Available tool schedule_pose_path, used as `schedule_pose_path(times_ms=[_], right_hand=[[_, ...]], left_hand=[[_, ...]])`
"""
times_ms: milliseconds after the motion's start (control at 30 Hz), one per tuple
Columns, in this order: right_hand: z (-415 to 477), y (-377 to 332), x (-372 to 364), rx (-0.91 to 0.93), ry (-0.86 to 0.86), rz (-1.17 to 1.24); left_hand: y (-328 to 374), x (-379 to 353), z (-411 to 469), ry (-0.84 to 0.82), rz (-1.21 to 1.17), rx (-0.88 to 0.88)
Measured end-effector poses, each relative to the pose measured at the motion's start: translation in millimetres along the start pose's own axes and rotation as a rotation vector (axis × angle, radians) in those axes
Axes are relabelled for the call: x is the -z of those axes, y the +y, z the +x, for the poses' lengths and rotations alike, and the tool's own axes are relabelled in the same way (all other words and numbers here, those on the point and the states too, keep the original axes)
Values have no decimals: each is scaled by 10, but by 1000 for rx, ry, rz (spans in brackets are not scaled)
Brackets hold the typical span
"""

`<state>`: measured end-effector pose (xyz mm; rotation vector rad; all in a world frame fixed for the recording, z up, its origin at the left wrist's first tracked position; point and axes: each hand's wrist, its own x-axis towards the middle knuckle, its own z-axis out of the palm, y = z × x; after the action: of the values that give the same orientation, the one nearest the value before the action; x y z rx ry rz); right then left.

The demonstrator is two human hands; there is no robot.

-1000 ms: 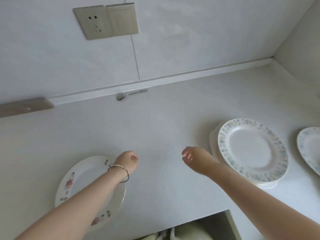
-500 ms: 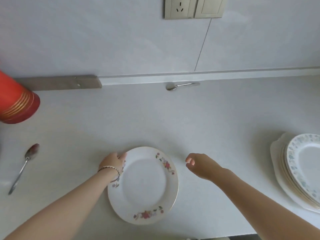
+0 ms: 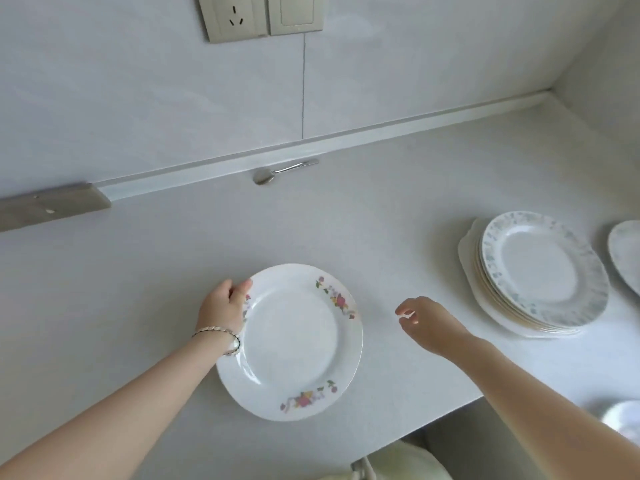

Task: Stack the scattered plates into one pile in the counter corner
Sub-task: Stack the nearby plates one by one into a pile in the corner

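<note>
A white plate with red flower sprigs (image 3: pixel 291 341) sits on the white counter (image 3: pixel 363 223) near its front edge. My left hand (image 3: pixel 225 306), with a bracelet on the wrist, grips the plate's left rim, thumb on top. My right hand (image 3: pixel 426 317) hovers to the right of that plate, fingers loosely apart, holding nothing. A pile of plates (image 3: pixel 533 275) topped by a blue-patterned one stands at the right. Another blue-patterned plate (image 3: pixel 628 254) lies partly cut off at the right edge.
A metal spoon (image 3: pixel 277 173) lies against the back wall strip. A socket and switch (image 3: pixel 259 15) are on the wall above. The counter corner (image 3: pixel 554 98) is at the far right. The front edge drops off below the right forearm.
The view swung right, bringing the pile and corner back into sight. My left hand has closed onto the flowered plate's left rim. The right hand stays beside the plate.
</note>
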<state>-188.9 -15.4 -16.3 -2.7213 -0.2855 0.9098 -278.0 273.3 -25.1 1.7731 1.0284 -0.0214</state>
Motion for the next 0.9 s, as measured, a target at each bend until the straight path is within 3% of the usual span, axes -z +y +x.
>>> schedule_pose_path(times_ms=[167,467,733,900], right_hand=[[-283,659,304,-98,101,93],[-805,2161,842,-254,229,153],[-1049,3075,1038,-295,229,192],[-1051,3352,955,-304,230,291]], left_hand=[[638,-710,-318,16,-194,5],[1611,-2446,-1094,-12,-269,60],[1827,-3556,-1274,56,-373,223],[1832,-3749,-1272,133,-261,173]])
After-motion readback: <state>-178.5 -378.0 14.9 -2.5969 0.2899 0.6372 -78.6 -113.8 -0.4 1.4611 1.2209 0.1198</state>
